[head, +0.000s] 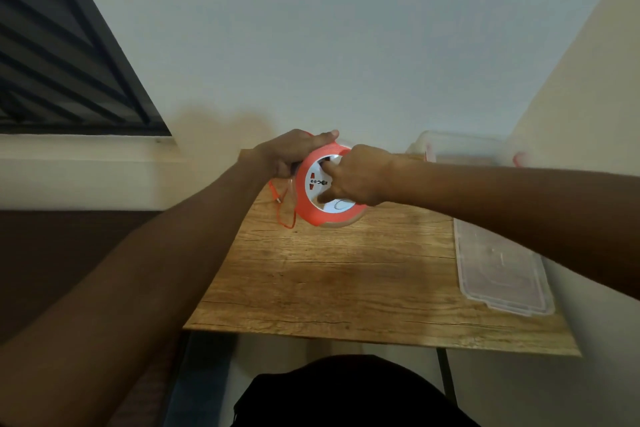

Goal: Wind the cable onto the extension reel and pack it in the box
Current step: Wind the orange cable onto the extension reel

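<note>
An orange and white extension reel (pixel 311 199) is held upright above the far end of the wooden table (pixel 346 281), its socket face toward me. My left hand (pixel 294 151) grips its top left rim from behind. My right hand (pixel 353 177) is pressed on the white face, fingers in the recessed centre. A short loop of thin orange cable (pixel 285 215) with its plug hangs loose off the reel's left side. The clear plastic box (pixel 460 146) stands at the table's far right, its red latch showing.
A clear plastic lid (pixel 502 270) lies flat along the table's right edge. A pale wall rises right behind the table, and a dark window frame (pixel 69 62) is at upper left. The table's near edge is above my lap.
</note>
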Demonstrator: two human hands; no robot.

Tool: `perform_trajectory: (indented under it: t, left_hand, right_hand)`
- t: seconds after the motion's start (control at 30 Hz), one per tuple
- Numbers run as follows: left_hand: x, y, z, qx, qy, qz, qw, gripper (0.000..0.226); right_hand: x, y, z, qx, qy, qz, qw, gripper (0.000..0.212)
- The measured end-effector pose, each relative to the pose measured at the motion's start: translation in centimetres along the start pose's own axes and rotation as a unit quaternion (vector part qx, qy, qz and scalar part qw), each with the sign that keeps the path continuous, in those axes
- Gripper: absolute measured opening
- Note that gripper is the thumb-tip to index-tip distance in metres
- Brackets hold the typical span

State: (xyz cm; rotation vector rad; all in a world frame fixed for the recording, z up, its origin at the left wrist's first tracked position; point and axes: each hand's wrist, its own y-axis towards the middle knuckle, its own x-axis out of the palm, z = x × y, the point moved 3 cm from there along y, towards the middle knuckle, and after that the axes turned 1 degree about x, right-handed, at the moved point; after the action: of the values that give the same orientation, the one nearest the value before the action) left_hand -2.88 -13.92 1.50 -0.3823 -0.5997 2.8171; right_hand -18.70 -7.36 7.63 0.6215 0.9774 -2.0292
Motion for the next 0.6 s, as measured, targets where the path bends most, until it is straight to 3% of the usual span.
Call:
perform_trajectory:
  t: [0.2,0.4,0.6]
  left_hand:
    - [0.2,-0.2,0.8,0.004,0.022,0.002,1.000,0.068]
    - [0.5,-0.1,0.6,0.010,0.033,0.001,0.999,0.058]
    - [0.6,0.2,0.5,0.034,0.008,0.041,0.999,0.055]
  right_hand:
    - [-0.7,0.9,-0.9,0.020,-0.001,-0.014,1.000,0.064]
    - [0.0,0.5,-0.7,-0.008,-0.027,0.048,0.998,0.067]
    - [1.7,1.0,-0.1,0.103,0.114,0.099,0.983,0.070]
